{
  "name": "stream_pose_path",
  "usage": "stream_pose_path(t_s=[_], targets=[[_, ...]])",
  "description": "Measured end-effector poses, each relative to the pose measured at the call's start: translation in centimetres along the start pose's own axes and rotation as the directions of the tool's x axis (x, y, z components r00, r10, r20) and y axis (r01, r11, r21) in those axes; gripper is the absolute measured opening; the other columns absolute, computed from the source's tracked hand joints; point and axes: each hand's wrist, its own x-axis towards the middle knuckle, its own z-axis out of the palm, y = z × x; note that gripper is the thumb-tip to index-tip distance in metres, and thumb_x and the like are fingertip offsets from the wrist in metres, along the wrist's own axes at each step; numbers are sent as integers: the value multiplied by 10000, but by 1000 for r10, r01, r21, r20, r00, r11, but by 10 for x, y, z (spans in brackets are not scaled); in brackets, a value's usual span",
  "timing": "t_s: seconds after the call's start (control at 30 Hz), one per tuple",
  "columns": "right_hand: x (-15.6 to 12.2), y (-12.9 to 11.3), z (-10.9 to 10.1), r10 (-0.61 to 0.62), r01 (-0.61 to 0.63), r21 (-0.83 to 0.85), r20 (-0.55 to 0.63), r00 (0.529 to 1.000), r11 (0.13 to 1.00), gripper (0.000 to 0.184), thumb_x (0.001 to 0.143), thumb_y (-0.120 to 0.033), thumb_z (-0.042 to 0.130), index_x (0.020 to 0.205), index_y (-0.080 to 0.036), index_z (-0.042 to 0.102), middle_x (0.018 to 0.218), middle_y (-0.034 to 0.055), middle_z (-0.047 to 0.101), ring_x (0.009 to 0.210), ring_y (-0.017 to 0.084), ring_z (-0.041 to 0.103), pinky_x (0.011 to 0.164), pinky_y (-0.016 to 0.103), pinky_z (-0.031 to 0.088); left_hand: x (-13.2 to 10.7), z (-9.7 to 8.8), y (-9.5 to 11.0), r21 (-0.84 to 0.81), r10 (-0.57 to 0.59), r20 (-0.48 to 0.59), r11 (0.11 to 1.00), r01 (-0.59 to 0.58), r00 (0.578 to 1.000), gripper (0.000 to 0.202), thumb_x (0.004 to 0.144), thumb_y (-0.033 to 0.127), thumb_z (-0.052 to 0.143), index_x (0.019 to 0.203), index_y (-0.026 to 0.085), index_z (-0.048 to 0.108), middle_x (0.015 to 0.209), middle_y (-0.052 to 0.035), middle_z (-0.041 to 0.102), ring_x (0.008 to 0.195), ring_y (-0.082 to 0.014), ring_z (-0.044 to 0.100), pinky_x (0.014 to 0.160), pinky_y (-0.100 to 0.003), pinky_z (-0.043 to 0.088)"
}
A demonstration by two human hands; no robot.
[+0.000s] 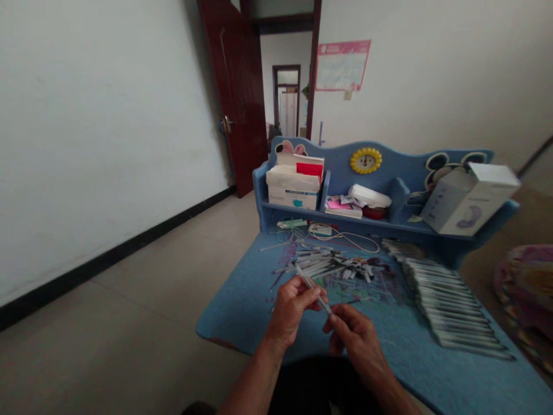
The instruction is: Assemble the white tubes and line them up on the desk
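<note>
Both my hands are over the near edge of a blue desk. My left hand is closed round a thin grey pen barrel that slants up to the left. My right hand pinches the lower end of the same pen, fingers pressed together. Just beyond my hands lies a loose pile of pen parts, barrels and small caps mixed. A long row of finished pens runs along the desk's right side.
The desk's blue shelf holds paper boxes, a white lidded dish and a tilted white carton. A white cable lies under the shelf. Tiled floor and a dark red door are at left.
</note>
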Motion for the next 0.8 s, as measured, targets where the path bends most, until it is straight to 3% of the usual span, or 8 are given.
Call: stream_pose_path(t_s=[0.17,0.37,0.8], targets=[[-5,-2,2,-28,28,20,-18,999,999,301,834,-440,504,760,-152,549,594,-27,537,400,62,481,400,180,359,-3,0,7,127,44,33,991,-48,998,143,729,250,637,746,108,637,665,-31,625,608,-111,563,556,-200,439],[-7,-4,6,-5,8,29,-91,996,1000,314,820,-457,518,740,-154,542,528,-45,499,350,51,427,343,166,311,-5,0,10,192,0,18,981,-3,1000,170,716,274,645,679,113,608,508,26,541,399,-45,427,405,-162,337],[-1,3,9,1,8,47,-199,980,999,310,779,-463,546,768,-154,556,481,-65,452,334,52,391,319,161,316,1,1,-5,106,-84,25,991,81,996,176,725,284,633,700,119,575,509,20,576,335,-46,435,345,-159,343]])
